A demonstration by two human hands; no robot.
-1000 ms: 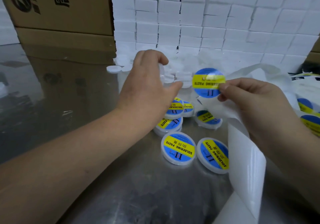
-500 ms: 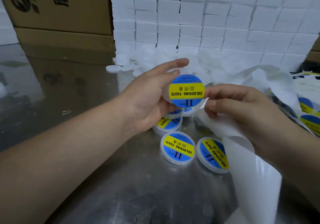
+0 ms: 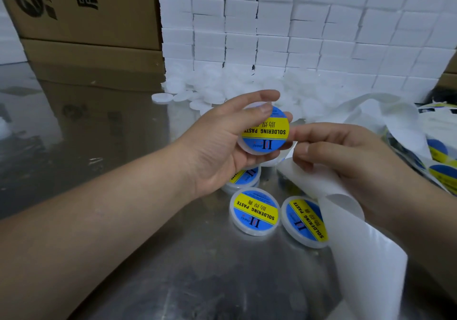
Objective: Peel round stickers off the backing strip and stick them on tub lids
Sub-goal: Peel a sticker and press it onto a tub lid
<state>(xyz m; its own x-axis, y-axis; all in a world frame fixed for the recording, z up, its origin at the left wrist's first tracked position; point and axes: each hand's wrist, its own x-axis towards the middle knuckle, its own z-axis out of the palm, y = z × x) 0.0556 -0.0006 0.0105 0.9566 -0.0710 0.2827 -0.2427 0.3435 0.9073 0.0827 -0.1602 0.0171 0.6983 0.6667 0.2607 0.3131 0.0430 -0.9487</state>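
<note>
Since half a second ago the sticker (image 3: 268, 134) has gone from freshly laid to pressed: the left thumb (image 3: 257, 114) now lies across its upper left edge, and the right hand (image 3: 346, 156) has drawn its fingertips off the sticker's face.

The left hand (image 3: 217, 151) holds the tub (image 3: 256, 152) above the table (image 3: 173, 270), lid towards the camera, fingers cupped behind it and thumb on top. The sticker sits on the lid, roughly centred, with a white rim showing at the lower left. The right hand's fingers are curled round the bare strip (image 3: 358, 258), which loops down to the table; its index tip is at the tub's right edge, though I cannot tell whether it touches.

The step in hand looks like smoothing the sticker down. To do it well, the thumb should sweep from the middle outwards to the rim, so no bubble or lifted edge is left, while the fingers behind brace the tub against the push. The right hand can keep the strip off the lid meanwhile.

Finished tubs (image 3: 254, 212) lie just below the hands. Blank lids (image 3: 212, 92) are heaped behind, against stacked white boxes (image 3: 296, 35) and cartons (image 3: 86, 10). Unpeeled stickers (image 3: 440, 156) show at the far right.
</note>
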